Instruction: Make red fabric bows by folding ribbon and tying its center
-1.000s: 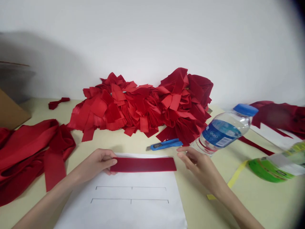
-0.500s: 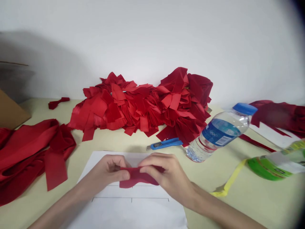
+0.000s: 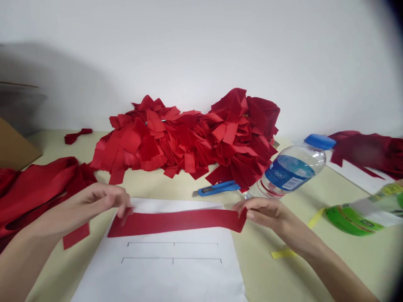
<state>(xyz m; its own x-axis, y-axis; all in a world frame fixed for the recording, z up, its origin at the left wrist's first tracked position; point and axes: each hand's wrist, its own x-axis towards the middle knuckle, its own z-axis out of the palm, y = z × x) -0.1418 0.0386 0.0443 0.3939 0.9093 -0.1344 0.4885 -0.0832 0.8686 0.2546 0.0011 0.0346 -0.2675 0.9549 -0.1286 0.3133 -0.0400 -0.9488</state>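
Pinching a red fabric strip (image 3: pixel 176 222) between left fingers (image 3: pixel 124 205) and right fingers (image 3: pixel 255 212)

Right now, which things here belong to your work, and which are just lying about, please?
In use: left hand, right hand, red fabric strip, lined white paper sheet.
Lying about: red fabric pile, blue utility knife, plastic water bottle, green roll.

A bare left hand (image 3: pixel 83 205), a bare right hand (image 3: pixel 267 214), long slender fingers (image 3: pixel 256 207), short smooth fingernails, narrow wrists (image 3: pixel 291 228), slim bare forearms (image 3: pixel 338 268) tapering toward the hands, smooth unmarked skin, nothing worn in view
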